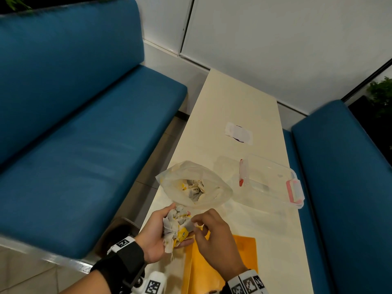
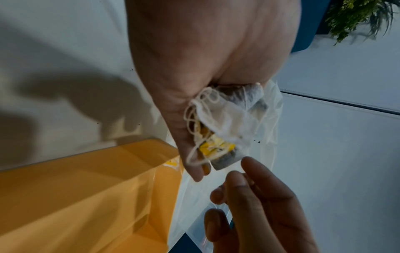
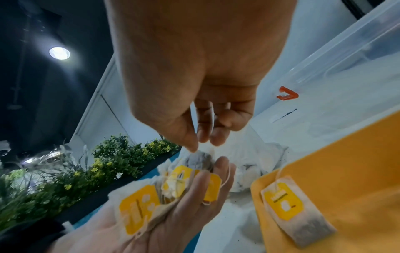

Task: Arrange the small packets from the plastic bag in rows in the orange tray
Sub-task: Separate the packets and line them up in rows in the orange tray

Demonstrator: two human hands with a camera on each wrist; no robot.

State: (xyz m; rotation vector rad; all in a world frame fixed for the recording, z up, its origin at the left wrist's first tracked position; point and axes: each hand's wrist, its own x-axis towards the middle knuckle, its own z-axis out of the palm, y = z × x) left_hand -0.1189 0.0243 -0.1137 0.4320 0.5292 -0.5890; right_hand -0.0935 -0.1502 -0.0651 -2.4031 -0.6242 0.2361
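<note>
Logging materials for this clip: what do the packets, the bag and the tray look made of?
Packets: thin porous paper, matte, dark filling showing through, with cotton-like strings and yellow tags.
Bag: clear thin plastic film, crinkled and glossy.
Tray: probably moulded plastic, smooth orange with a soft sheen.

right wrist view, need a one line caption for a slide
Right hand pinches one tea bag from the bunch held in the left hand; one tea bag already lies in the orange tray.
</note>
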